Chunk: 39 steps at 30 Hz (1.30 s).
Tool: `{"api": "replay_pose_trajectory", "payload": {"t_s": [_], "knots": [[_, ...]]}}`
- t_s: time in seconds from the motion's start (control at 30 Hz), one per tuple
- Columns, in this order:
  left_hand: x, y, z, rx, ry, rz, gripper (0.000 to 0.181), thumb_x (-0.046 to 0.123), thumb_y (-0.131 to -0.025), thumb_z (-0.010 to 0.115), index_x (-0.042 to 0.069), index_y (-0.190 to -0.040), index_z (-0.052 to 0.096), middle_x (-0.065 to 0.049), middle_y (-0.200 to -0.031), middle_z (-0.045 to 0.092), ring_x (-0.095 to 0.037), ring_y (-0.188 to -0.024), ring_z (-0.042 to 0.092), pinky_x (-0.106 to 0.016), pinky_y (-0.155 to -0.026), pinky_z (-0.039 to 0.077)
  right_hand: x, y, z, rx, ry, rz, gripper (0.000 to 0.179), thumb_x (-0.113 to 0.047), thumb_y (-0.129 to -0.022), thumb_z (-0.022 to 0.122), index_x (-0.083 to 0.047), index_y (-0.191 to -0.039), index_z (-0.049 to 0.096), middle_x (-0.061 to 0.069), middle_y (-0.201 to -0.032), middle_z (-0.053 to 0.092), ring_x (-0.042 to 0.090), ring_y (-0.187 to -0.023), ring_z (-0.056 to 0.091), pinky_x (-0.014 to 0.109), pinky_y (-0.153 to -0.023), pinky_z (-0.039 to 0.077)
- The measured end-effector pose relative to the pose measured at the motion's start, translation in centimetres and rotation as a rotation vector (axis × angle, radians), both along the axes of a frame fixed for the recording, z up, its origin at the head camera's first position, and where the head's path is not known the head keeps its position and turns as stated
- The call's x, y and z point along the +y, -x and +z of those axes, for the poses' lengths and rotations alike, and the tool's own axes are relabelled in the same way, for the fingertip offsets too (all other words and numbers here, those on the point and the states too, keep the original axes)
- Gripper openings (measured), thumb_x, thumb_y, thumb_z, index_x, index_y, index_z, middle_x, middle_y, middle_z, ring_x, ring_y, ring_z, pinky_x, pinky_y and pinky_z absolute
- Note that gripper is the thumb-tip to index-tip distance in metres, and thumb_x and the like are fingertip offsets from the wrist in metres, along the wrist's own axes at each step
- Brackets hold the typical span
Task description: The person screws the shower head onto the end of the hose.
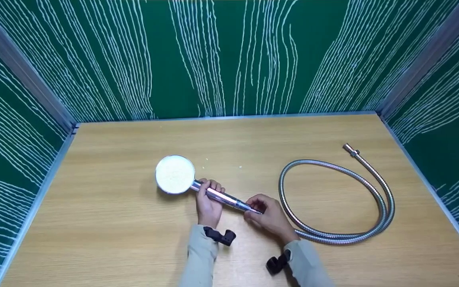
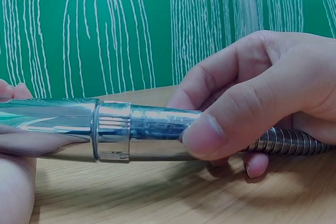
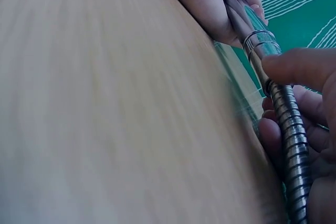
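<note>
A chrome shower head (image 1: 175, 174) with a round pale face lies over the table at left of centre. My left hand (image 1: 208, 207) grips its handle (image 1: 223, 197), fingers wrapped round it. At the handle's lower end, my right hand (image 1: 271, 217) pinches the hose's smooth metal connector (image 2: 157, 129) between thumb and fingers. In the left wrist view the connector meets the handle's ribbed ring (image 2: 113, 131) end to end. The ribbed metal hose (image 3: 294, 145) runs back from it under the right palm, as the right wrist view shows.
The rest of the hose (image 1: 335, 163) lies looped on the wooden table (image 1: 106, 191) at the right, its free end with a nut (image 1: 351, 149) pointing to the back. A few small white crumbs lie behind the handle. Green walls with white streaks enclose the table.
</note>
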<state>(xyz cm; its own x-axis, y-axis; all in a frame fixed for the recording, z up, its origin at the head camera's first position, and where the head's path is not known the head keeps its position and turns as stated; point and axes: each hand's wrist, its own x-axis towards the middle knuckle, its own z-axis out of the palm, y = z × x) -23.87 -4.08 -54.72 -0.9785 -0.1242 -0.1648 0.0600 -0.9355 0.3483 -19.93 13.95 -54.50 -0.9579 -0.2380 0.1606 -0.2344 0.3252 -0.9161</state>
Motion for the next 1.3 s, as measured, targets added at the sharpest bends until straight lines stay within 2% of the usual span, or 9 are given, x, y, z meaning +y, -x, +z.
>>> {"api": "replay_pose_trajectory", "payload": {"t_s": [0.27, 0.5, 0.73, 0.77, 0.9, 1.07, 1.17, 1.3], "knots": [[0.0, 0.0, 0.2, 0.017, -0.001, -0.001, 0.020, 0.003, -0.096, 0.029, 0.016, -0.083, 0.038, 0.000, -0.063, 0.039, -0.013, -0.058, 0.036, -0.026, -0.059, 0.031, -0.1, 0.1, 0.2, -0.042, -0.043, -0.012, 0.018, -0.006, -0.072, 0.077, -0.010, -0.088, 0.068, 0.001, -0.078, 0.062, 0.007, -0.069, 0.054, 0.019, -0.064, 0.044], [0.0, -0.1, 0.3, 0.011, -0.001, 0.001, 0.020, 0.003, -0.096, 0.029, 0.016, -0.084, 0.038, 0.000, -0.064, 0.039, -0.013, -0.058, 0.037, -0.026, -0.060, 0.031, -0.1, 0.1, 0.3, -0.054, -0.051, -0.011, 0.018, -0.007, -0.073, 0.077, -0.008, -0.090, 0.069, 0.002, -0.079, 0.063, 0.007, -0.070, 0.053, 0.019, -0.065, 0.044], [-0.1, -0.1, 0.4, 0.006, -0.009, -0.005, 0.020, 0.003, -0.096, 0.029, 0.015, -0.083, 0.037, 0.000, -0.063, 0.038, -0.013, -0.058, 0.036, -0.026, -0.059, 0.030, -0.7, -1.3, 4.2, -0.067, -0.062, 0.022, 0.015, 0.000, -0.077, 0.071, 0.003, -0.092, 0.068, 0.012, -0.082, 0.065, 0.004, -0.070, 0.052, 0.019, -0.067, 0.044], [-0.1, -0.1, 0.4, 0.006, -0.010, -0.007, 0.020, 0.003, -0.096, 0.029, 0.015, -0.083, 0.037, 0.000, -0.063, 0.038, -0.013, -0.058, 0.036, -0.026, -0.059, 0.030, -0.7, -1.3, 4.3, -0.072, -0.064, 0.020, 0.015, 0.000, -0.077, 0.071, 0.002, -0.092, 0.069, 0.011, -0.082, 0.066, 0.004, -0.070, 0.052, 0.019, -0.067, 0.043], [-0.1, -0.2, 0.4, 0.001, -0.009, -0.010, 0.019, 0.004, -0.097, 0.029, 0.015, -0.083, 0.037, 0.000, -0.063, 0.039, -0.013, -0.058, 0.037, -0.026, -0.060, 0.031, -0.8, -1.4, 4.4, -0.061, -0.065, 0.014, 0.016, 0.000, -0.077, 0.071, 0.002, -0.092, 0.068, 0.010, -0.081, 0.064, 0.006, -0.070, 0.052, 0.019, -0.067, 0.043], [-0.1, -0.2, 0.4, 0.002, -0.005, -0.010, 0.019, 0.004, -0.097, 0.030, 0.015, -0.084, 0.037, 0.000, -0.064, 0.039, -0.013, -0.059, 0.037, -0.025, -0.060, 0.031, -0.8, -1.4, 4.2, -0.054, -0.037, 0.015, 0.028, 0.002, -0.074, 0.073, 0.005, -0.101, 0.064, 0.011, -0.086, 0.063, 0.011, -0.076, 0.054, 0.020, -0.070, 0.045], [-0.1, -0.2, 0.3, 0.005, -0.002, -0.008, 0.019, 0.003, -0.096, 0.030, 0.015, -0.084, 0.038, 0.000, -0.064, 0.040, -0.013, -0.059, 0.038, -0.025, -0.059, 0.032, -0.7, -1.2, 3.7, -0.058, -0.007, 0.020, 0.032, 0.004, -0.072, 0.075, 0.006, -0.101, 0.062, 0.012, -0.087, 0.063, 0.012, -0.076, 0.054, 0.020, -0.069, 0.045], [-0.1, -0.2, 0.3, 0.007, -0.013, -0.006, 0.019, 0.003, -0.095, 0.030, 0.015, -0.084, 0.038, 0.000, -0.065, 0.040, -0.013, -0.059, 0.037, -0.025, -0.058, 0.031, -0.5, -0.5, 1.8, -0.059, 0.010, 0.013, 0.029, 0.005, -0.070, 0.077, 0.002, -0.094, 0.062, 0.011, -0.084, 0.062, 0.010, -0.072, 0.054, 0.019, -0.065, 0.044]]}}
